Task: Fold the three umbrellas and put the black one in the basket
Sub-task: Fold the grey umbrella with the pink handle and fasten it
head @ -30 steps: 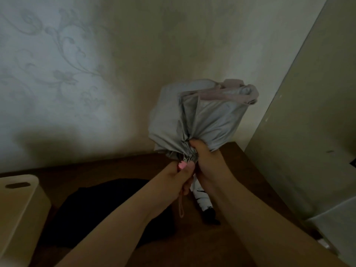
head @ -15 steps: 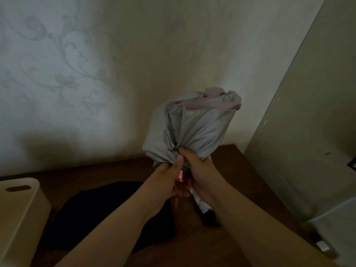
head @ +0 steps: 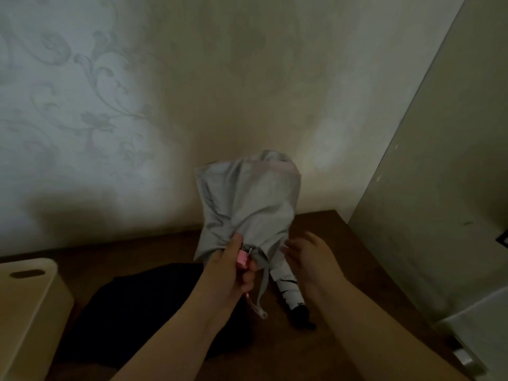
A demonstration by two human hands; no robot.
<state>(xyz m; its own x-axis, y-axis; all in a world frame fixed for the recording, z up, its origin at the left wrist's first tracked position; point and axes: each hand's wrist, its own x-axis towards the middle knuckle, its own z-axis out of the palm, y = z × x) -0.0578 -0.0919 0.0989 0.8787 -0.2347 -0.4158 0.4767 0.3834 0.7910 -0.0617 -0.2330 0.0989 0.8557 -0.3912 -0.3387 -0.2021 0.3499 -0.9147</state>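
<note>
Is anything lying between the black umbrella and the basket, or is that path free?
Nothing visible lies between them. The black umbrella lies on the brown table just right of the basket, with only bare tabletop between. The left hand grips the grey umbrella above it.

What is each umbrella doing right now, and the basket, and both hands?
grey umbrella: held up, canopy bunched, not yet wrapped
black umbrella: lying loose on the table
striped umbrella: rolled up, lying on the table
basket: on the table; inside hidden
left hand: gripping the grey umbrella's pink handle
right hand: open, off the fabric
</note>
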